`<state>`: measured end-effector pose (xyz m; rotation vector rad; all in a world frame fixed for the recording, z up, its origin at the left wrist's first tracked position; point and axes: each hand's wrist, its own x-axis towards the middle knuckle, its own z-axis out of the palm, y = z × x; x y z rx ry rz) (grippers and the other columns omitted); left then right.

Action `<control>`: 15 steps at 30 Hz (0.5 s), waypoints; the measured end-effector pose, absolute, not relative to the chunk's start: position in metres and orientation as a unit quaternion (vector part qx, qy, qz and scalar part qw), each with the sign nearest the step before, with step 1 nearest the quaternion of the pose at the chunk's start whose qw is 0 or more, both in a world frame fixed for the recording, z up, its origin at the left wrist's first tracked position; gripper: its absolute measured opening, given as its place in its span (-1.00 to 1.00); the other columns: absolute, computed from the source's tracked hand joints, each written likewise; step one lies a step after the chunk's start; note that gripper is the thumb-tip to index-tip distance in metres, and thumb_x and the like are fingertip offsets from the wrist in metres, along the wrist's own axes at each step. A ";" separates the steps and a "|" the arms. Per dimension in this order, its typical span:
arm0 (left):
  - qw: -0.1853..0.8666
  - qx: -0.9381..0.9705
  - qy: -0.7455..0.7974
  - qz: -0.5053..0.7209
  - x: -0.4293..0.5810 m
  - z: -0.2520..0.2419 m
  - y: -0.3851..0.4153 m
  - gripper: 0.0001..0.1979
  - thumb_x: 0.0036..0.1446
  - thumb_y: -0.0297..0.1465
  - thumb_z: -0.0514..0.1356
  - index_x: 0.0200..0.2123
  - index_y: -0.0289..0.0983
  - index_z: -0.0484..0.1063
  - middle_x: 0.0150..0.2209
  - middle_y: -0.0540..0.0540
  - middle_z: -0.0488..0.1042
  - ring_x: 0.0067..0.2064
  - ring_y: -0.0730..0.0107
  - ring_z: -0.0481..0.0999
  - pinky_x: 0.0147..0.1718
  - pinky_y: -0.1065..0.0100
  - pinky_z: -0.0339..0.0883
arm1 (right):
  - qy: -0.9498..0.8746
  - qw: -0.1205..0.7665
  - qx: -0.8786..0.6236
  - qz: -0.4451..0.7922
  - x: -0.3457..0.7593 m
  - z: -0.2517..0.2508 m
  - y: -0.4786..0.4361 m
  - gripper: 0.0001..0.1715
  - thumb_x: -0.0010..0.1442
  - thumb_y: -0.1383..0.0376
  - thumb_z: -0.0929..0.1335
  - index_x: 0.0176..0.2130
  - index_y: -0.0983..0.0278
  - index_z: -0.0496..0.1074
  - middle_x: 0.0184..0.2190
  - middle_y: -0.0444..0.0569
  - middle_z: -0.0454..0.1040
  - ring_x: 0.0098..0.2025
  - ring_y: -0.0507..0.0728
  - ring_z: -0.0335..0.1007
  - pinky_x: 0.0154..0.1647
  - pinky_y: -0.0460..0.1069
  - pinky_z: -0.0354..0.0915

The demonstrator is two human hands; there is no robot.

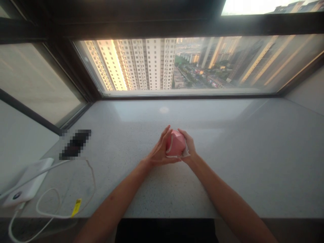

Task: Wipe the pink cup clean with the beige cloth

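Note:
A small pink folded object [177, 143] with flat facets and whitish edges sits between my two hands, over the middle of the sill. It looks like paper or thin card, but its exact kind is unclear. My left hand [160, 151] curves around its left side, with the fingers pointing up and the thumb along the lower edge. On the opposite side, my right hand [190, 145] wraps its fingers around the object. Part of a white flap shows by the right palm. My fingers hide both flanks of the object.
The speckled grey windowsill [248, 162] extends under both arms to the window frame [192, 97]. At left lie a white power bank [37, 180], a white cable [94, 179] with a yellow tag [76, 208], and a dark pixelated item [76, 144]. Tall buildings [149, 64] stand outside.

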<state>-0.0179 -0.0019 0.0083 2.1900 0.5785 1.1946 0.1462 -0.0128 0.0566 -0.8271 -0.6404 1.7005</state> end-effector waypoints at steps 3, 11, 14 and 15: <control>0.202 0.841 0.213 0.455 -0.019 0.013 -0.003 0.23 0.06 -0.09 0.56 0.59 0.05 -0.13 0.59 -0.38 -0.09 0.58 -0.37 0.04 0.46 -0.35 0.12 | -0.247 0.511 -0.323 0.758 0.148 0.060 -0.014 -0.55 0.18 -0.10 0.48 -0.35 0.22 0.52 -0.53 0.01 0.61 -0.36 0.25 0.66 -0.42 0.03 0.56; 0.329 0.745 0.268 0.515 -0.007 0.015 -0.016 -0.07 0.22 0.01 0.41 0.49 -0.10 0.09 0.40 -0.34 0.25 0.40 -0.21 0.33 0.37 -0.17 0.29 | -0.300 0.633 -0.398 0.593 0.129 0.052 -0.030 -0.38 0.19 -0.28 0.44 -0.43 0.19 0.46 -0.59 -0.08 0.49 -0.47 0.14 0.52 -0.55 -0.06 0.39; 0.493 0.627 0.324 0.509 0.005 0.019 -0.023 -0.27 0.38 0.07 0.21 0.45 -0.12 0.17 0.26 -0.24 0.43 0.24 -0.07 0.48 0.30 -0.09 0.38 | -0.406 0.655 -0.455 0.446 0.129 0.044 -0.037 -0.36 0.16 -0.25 0.49 -0.51 0.21 0.42 -0.63 -0.16 0.37 -0.59 0.02 0.26 -0.64 -0.10 0.16; 0.527 0.599 0.335 0.501 0.007 0.021 -0.025 -0.30 0.40 0.08 0.18 0.44 -0.13 0.20 0.23 -0.23 0.46 0.22 -0.06 0.50 0.29 -0.10 0.39 | -0.433 0.647 -0.463 0.424 0.129 0.042 -0.039 -0.34 0.15 -0.23 0.50 -0.55 0.22 0.39 -0.65 -0.17 0.32 -0.60 0.00 0.19 -0.66 -0.10 0.10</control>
